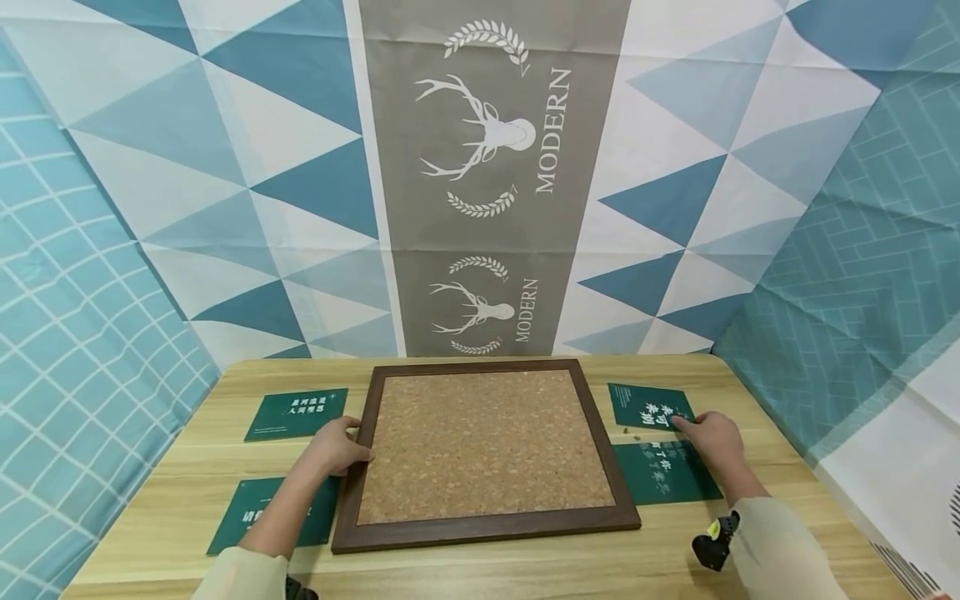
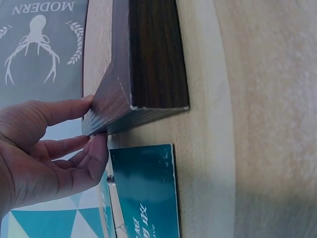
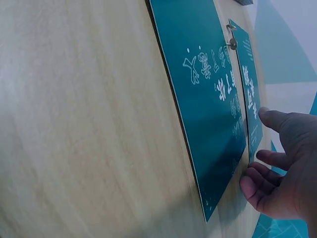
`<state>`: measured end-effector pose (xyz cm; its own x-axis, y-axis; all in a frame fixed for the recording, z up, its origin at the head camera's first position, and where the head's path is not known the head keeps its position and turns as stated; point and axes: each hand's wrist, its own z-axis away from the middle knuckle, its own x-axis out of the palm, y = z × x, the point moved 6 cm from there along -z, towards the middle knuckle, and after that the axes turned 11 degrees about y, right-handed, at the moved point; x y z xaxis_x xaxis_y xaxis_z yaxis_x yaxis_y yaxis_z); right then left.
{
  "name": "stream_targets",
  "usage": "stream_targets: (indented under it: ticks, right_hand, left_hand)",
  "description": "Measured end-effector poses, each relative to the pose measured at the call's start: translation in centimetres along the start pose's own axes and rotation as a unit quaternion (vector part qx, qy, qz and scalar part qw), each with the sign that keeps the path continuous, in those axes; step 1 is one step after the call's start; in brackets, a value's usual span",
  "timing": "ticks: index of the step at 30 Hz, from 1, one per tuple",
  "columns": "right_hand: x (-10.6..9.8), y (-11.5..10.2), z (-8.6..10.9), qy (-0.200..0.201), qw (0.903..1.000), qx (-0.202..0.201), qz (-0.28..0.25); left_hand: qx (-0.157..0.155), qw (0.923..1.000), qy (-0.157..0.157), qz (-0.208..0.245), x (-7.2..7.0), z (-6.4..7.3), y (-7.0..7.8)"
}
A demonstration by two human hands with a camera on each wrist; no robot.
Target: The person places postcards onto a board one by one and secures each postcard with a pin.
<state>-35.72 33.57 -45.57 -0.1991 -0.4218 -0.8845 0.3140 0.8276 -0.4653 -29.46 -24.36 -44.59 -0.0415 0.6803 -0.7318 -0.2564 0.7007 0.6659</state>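
While curled left fingers [image 2: 67,145] pinch the corkboard frame [image 1: 487,527], right fingers [image 3: 275,159] grip a green card [image 1: 636,405].

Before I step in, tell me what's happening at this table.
A person's left fingers grip the left edge of a framed cork board on the table. Their right fingers touch the outer end of the far right card; whether they pinch it is unclear. A near right card lies beside the board, with two more cards on the left.
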Motion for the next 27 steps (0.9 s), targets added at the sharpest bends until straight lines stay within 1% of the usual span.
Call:
stream_targets:
  ticks: [3, 7, 14, 19, 22, 27]
  right_hand:
    - [0.2, -0.1, -0.2, 0.009, 0.9998, -0.014, 0.011]
    - [0.5, 0.0, -0.3, 0.016, 0.9993, -0.021, 0.025]
    - [0.7, 0.3, -0.3, 0.016, 0.9995, -0.011, 0.025]
    - [0.6, 0.4, -0.2, 0.024, 0.9997, -0.006, 0.008]
    - [0.7, 0.6, -0.2, 0.023, 0.9996, 0.009, -0.011]
    - [0.6, 1.1, -0.1, 0.020, 0.9956, 0.077, -0.049]
  left_hand:
    - [-0.001, 1.0000, 0.000, 0.000, 0.0, 0.0, 0.0]
    - [0.001, 1.0000, 0.001, 0.001, 0.0, 0.0, 0.0]
    - [0.001, 1.0000, 0.001, 0.004, 0.0, 0.1, 0.0]
    - [0.002, 1.0000, -0.001, 0.004, 0.1, 0.2, 0.0]
    - [0.000, 1.0000, 0.000, 0.000, 0.1, 0.2, -0.1]
    - [-0.002, 1.0000, 0.003, 0.001, 0.1, 0.2, 0.1]
